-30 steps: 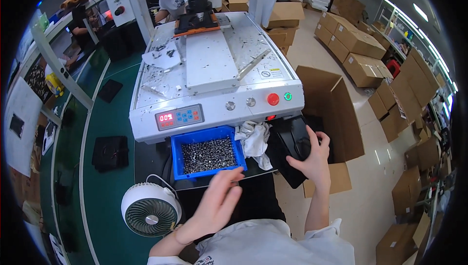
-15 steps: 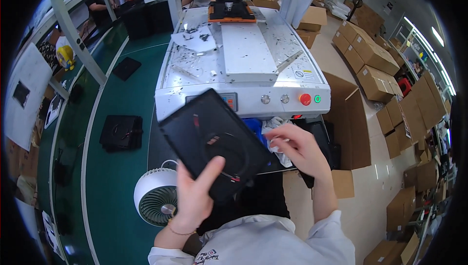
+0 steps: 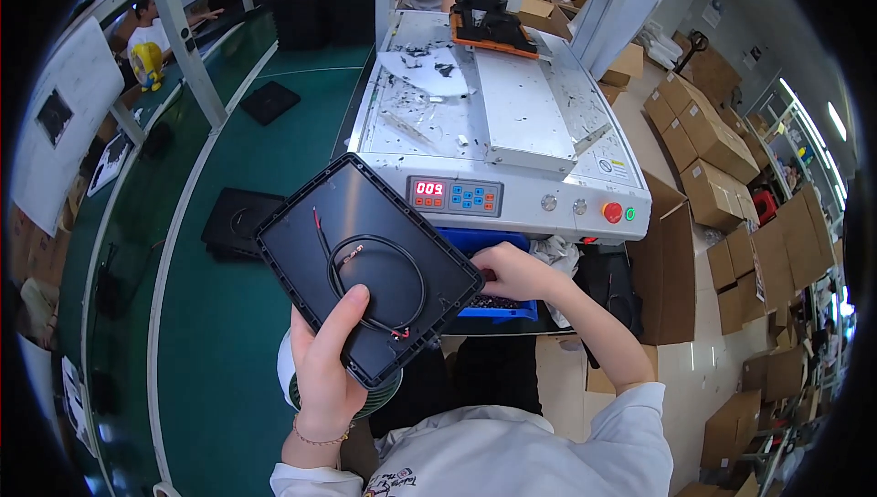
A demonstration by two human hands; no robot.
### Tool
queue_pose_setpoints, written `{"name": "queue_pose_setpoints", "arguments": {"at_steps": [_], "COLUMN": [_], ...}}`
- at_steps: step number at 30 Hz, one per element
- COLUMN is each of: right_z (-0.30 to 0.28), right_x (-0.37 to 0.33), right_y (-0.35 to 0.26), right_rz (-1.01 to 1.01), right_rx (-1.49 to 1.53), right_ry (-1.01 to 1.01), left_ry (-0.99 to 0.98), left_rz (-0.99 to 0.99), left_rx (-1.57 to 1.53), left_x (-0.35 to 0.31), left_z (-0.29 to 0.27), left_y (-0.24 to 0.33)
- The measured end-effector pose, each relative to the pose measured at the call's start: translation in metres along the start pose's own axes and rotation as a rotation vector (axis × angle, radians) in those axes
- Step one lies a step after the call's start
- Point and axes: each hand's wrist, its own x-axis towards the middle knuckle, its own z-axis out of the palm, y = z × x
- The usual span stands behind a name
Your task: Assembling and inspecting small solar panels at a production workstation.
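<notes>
Left of centre, the left hand (image 3: 324, 362) gripped the panel (image 3: 379, 267). At centre, the right hand (image 3: 519, 273) was at the bin (image 3: 466, 240), its fingers' state indeterminable.

Green worktop (image 3: 206, 342) bearing a stack of black trays (image 3: 234, 219), one flat black panel (image 3: 270, 102) farther back, pale floor (image 3: 685, 406) bearing cardboard cartons (image 3: 717, 190)

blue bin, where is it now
In the head view, the blue bin is just right of centre, below the control panel and left of the white cloth, partly hidden by the black tray and right hand.
</notes>
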Motion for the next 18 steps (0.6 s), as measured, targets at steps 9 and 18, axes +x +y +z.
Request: {"name": "queue_pose_setpoints", "arguments": {"at_steps": [9,18], "right_z": [-0.011,-0.016], "right_x": [-0.046,-0.065], "right_y": [-0.032,-0.063], "right_rz": [-0.229,-0.492], "right_rx": [0.628,0.692], "right_ry": [0.375,0.397], "left_ry": [-0.085,-0.179], "left_rz": [-0.075,-0.026], "left_rx": [0.012,0.142], "left_x": [0.003,-0.003], "left_z": [-0.003,-0.002], "left_y": [-0.008,-0.033]}}
